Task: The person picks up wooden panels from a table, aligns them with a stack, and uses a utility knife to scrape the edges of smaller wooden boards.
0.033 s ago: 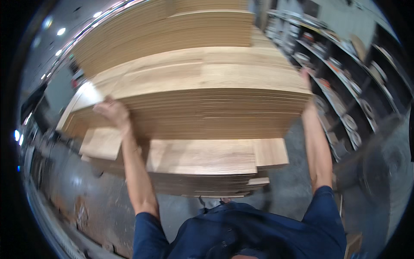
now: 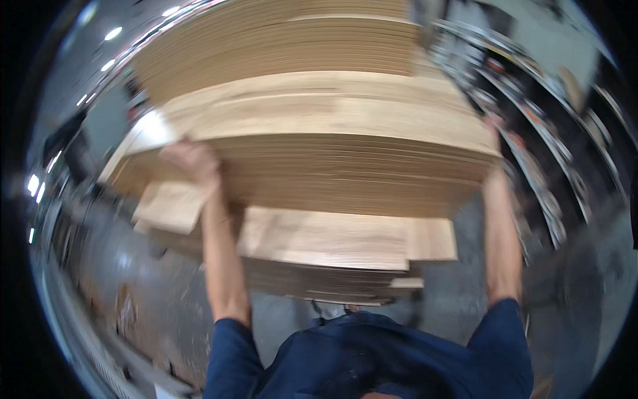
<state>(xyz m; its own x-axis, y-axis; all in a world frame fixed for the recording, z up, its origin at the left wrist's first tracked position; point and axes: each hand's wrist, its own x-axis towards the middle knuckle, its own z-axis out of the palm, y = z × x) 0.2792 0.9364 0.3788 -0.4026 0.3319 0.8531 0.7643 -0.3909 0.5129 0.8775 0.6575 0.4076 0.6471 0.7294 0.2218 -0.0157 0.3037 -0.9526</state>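
1. Grey concrete floor (image 2: 458, 299) spreads under everything, worn and stained toward the left, with bright ceiling lights (image 2: 113, 32) glinting in the upper left corner
2. Along the right side runs a dark rack of shelves (image 2: 565, 153) loaded with small items, too blurred to make out
3. Filling the middle stands a tall stack of thin wooden sheets (image 2: 332, 166), pale tan, edges lined up in many layers; a second, higher stack (image 2: 279, 46) rises just behind it
4. Beneath the tall stack, a lower pile of boards (image 2: 325, 246) juts toward the person, its top face bare and light-coloured, with a few loose pieces sticking out at the left and right ends
5. The left hand (image 2: 193, 163) is up at the left corner of the stack, fingers curled over the edge of the top sheets, gripping them
6. The right hand (image 2: 493, 126) reaches to the far right corner of the same stack, pressed against the edge; whether its fingers wrap the sheets I cannot tell through the blur
7. Both bare forearms stretch upward and wide apart, coming out of dark blue short sleeves (image 2: 372, 359) at the bottom
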